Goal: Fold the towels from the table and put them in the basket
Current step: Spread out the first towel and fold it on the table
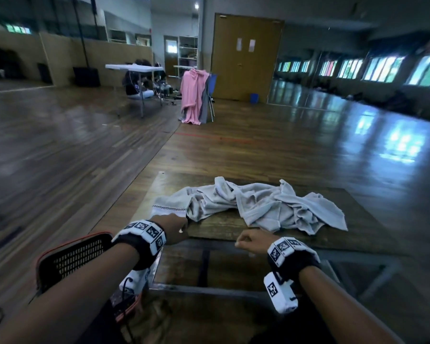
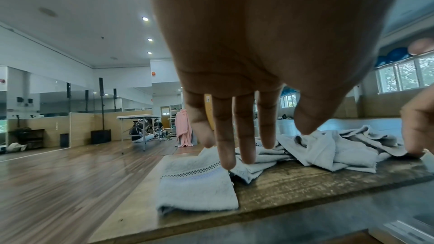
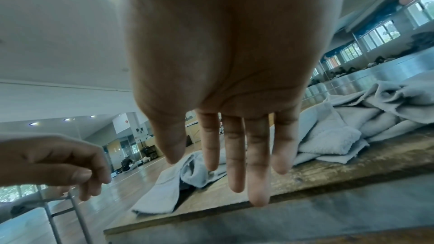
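Two crumpled pale grey towels lie on the wooden table (image 1: 221, 227). The left towel (image 1: 169, 206) has a checkered band and reaches the table's left corner. The right towel (image 1: 283, 209) is a heap across the middle and right. My left hand (image 1: 183, 228) hovers at the left towel's near edge. In the left wrist view its fingers (image 2: 226, 155) hang straight above that towel (image 2: 197, 185), holding nothing. My right hand (image 1: 243, 240) floats over the table's front edge, empty, its fingers (image 3: 237, 173) straight and apart from the heap (image 3: 340, 133).
A black mesh basket (image 1: 72, 256) with an orange rim stands on the floor to my left, partly behind my left forearm. The table's metal frame (image 1: 209, 289) runs below the front edge. Far off stand a white folding table (image 1: 134, 68) and a chair draped in pink cloth (image 1: 194, 95).
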`<state>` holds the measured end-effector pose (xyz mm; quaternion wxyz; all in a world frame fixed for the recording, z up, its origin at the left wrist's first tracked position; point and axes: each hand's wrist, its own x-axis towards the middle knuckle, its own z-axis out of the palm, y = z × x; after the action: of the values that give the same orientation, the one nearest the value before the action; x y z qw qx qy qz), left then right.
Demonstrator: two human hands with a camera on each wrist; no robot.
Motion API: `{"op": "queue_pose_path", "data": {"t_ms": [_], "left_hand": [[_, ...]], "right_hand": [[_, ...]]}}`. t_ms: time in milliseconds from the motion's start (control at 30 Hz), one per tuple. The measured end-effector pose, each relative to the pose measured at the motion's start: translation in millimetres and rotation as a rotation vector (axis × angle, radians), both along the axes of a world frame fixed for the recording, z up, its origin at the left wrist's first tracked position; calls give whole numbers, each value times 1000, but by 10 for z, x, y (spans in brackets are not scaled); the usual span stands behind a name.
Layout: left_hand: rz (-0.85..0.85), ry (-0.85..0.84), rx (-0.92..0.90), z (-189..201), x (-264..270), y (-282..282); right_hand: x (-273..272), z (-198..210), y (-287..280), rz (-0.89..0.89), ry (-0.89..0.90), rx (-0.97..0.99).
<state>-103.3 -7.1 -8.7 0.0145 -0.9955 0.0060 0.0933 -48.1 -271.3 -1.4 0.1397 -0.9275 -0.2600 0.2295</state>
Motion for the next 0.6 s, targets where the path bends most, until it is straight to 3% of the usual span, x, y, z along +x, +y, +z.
{"op": "queue_pose_path", "data": {"t_ms": [233, 433, 600], "left_hand": [[57, 64, 22, -226, -124, 193], [103, -29, 7, -626, -2, 614], [147, -195, -89, -965, 187, 902]], "right_hand": [[-79, -211, 302, 51, -39, -16], [111, -542, 930, 185, -7, 3], [309, -890, 1427, 281, -344, 52]]}}
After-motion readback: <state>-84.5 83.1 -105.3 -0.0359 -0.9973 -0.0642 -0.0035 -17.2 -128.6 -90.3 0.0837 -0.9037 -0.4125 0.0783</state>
